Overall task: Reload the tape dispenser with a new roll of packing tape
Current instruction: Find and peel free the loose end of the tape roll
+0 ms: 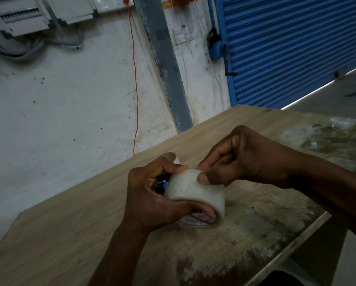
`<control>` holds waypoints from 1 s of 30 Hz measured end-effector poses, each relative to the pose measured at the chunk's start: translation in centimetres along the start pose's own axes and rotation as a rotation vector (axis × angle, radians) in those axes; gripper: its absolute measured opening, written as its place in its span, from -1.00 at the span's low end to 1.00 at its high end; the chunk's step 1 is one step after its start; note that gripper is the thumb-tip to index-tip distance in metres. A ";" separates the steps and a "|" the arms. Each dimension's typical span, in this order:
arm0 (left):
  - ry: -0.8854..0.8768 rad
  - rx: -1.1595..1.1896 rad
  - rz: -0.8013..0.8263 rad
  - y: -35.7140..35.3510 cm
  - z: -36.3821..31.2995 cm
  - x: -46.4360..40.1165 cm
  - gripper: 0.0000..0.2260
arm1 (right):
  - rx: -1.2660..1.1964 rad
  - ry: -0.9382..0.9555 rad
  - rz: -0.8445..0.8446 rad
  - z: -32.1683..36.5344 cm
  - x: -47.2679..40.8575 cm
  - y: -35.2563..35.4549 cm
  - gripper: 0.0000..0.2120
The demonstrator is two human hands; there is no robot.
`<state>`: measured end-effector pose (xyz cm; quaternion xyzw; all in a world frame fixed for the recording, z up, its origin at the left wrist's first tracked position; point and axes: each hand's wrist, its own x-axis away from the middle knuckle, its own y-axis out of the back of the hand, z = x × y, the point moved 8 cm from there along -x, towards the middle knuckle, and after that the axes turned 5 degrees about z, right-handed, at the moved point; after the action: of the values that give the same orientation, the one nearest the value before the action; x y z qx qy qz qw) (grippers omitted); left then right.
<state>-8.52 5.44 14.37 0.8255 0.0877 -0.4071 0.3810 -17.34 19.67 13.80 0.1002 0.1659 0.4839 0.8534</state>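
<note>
A roll of clear packing tape (193, 190) with a red-printed core is held above the wooden table (69, 234). My left hand (152, 195) grips the roll, thumb hooked into its core and fingers curled over the far side. My right hand (241, 157) pinches at the roll's outer surface near the top, thumb tip pressed on the tape. Behind my left hand a pale cardboard-like ring (169, 156) and a dark blue object (160, 187) peek out, mostly hidden. No whole tape dispenser is visible.
The table's right part (296, 193) is stained and scuffed, with bits of clear plastic (338, 124) at its far right. A white wall with a red cable (135, 89) stands beyond, and a blue roller shutter (296, 48) at the back right.
</note>
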 end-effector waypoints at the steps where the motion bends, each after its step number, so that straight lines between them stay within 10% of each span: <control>1: -0.004 -0.013 0.008 -0.1 -0.1 0.1 -0.48 | 0.014 -0.013 0.015 0.0 -0.1 -0.1 -0.78; 30: 0.000 -0.188 -0.083 1.2 0.1 0.3 -0.40 | 0.064 0.065 0.042 0.9 -1.4 -0.1 -0.72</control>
<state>-7.88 4.53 14.80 0.7818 0.1595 -0.4126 0.4394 -17.63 18.41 14.83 0.1149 0.2067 0.4990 0.8337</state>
